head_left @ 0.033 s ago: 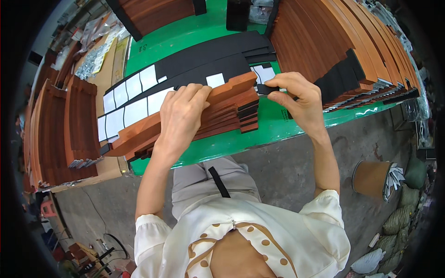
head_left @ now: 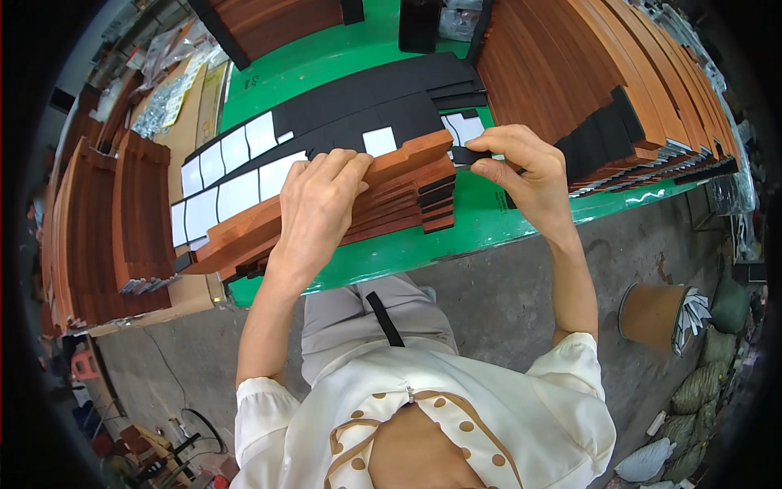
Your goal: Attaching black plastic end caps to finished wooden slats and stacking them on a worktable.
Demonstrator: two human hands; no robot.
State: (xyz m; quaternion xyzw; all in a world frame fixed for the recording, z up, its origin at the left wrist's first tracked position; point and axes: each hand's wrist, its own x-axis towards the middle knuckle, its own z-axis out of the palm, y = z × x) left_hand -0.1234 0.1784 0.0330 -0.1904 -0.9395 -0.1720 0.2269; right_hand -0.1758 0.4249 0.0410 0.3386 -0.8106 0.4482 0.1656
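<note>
My left hand (head_left: pixel 322 200) is wrapped over the top edge of a notched reddish-brown wooden board (head_left: pixel 411 155), standing on its long edge. Between thumb and fingertips, my right hand (head_left: pixel 528 175) pinches a small black strip (head_left: pixel 466 155) at the board's right end. Whether the strip touches the end face is hard to make out. A black piece (head_left: pixel 186 262) covers the board's left end. Nearer me lie several similar boards (head_left: pixel 383 213), some with black right ends. Just behind the held board are black sheets (head_left: pixel 358 102) with white rectangular patches (head_left: pixel 236 196).
Stacked wooden boards stand at the right (head_left: pixel 554 73) and left (head_left: pixel 147 216) of the green tabletop (head_left: pixel 375 259). Another wooden piece (head_left: pixel 281 28) is at the back. On the floor at right sits a brown bin (head_left: pixel 652 312) holding white scraps.
</note>
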